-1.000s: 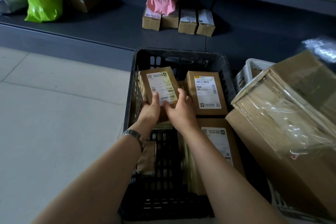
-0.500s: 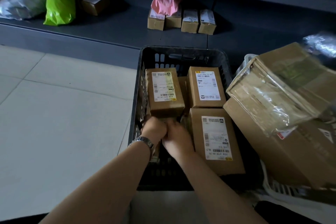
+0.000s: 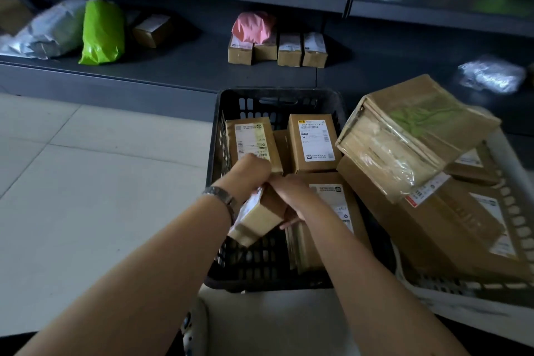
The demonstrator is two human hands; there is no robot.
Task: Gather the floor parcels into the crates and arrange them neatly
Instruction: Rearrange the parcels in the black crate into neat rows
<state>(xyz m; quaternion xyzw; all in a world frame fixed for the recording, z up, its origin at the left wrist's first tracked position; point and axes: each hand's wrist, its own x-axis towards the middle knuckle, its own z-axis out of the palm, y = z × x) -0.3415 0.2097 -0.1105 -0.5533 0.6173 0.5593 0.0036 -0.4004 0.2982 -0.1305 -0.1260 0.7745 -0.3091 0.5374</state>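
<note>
A black plastic crate stands on the floor before me with several labelled cardboard parcels inside. Two lie side by side at its far end, one on the left and one on the right. A larger flat parcel fills the right side. Over the crate's near left part, my left hand and my right hand together grip a small brown parcel, tilted, with its white label turned left. My left wrist wears a watch.
A white crate on the right holds big taped cartons. Behind runs a low dark shelf with a green bag, a silver bag, a pink bag on small boxes. Pale tiled floor spreads left.
Both hands let go of the far left parcel, reached down into the crate's near left part, and now lift a small parcel out of it. My view has tilted up.
</note>
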